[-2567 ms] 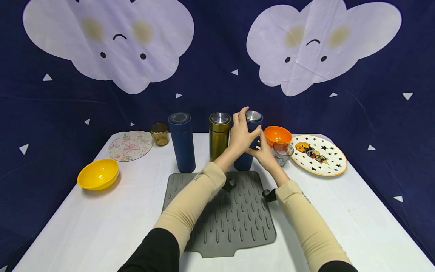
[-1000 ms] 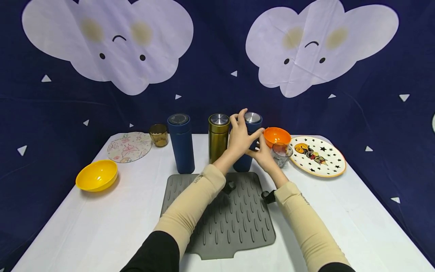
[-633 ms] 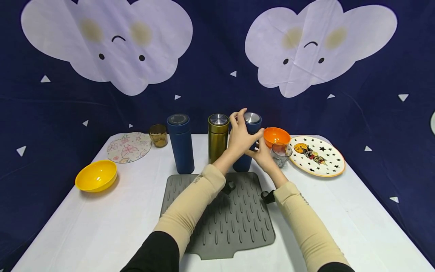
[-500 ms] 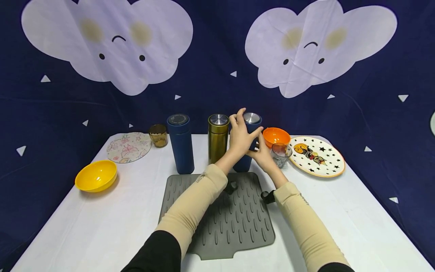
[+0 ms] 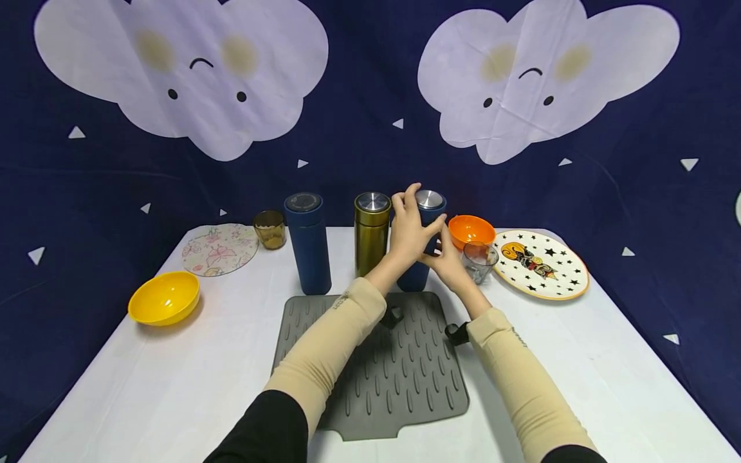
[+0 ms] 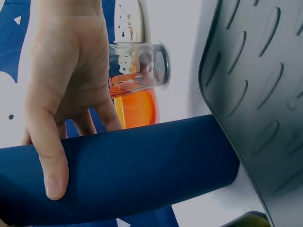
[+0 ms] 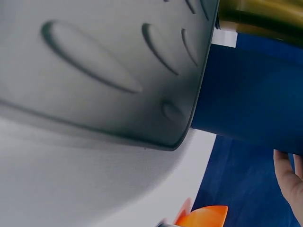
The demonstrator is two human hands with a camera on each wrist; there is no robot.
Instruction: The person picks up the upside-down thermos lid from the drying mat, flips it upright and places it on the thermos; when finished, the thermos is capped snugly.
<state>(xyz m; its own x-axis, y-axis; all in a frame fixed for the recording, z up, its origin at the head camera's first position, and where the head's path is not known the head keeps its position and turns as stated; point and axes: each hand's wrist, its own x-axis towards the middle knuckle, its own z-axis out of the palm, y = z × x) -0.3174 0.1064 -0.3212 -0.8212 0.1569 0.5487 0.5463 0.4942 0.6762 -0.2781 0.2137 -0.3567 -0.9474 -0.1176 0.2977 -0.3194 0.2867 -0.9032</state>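
A blue thermos bottle (image 5: 413, 276) with a silver-topped lid (image 5: 429, 199) stands upright behind the grey ridged mat (image 5: 399, 366). My left hand (image 5: 407, 236) grips its upper part from the left, the thumb lying across the front. Below and to the right, my right hand (image 5: 450, 265) holds the same bottle. In the left wrist view the right hand (image 6: 71, 85) has its thumb in front of the blue bottle (image 6: 151, 165) and its other fingers behind. Only a few fingers of the right hand (image 7: 289, 179) show at the right wrist view's edge.
A gold thermos (image 5: 372, 238) and another blue thermos (image 5: 309, 251) stand to the left. Right of the hands are a clear glass (image 5: 479, 262), an orange bowl (image 5: 471, 230) and a star plate (image 5: 570, 276). A brown glass (image 5: 270, 230), patterned disc (image 5: 220, 251) and yellow bowl (image 5: 164, 299) sit at left.
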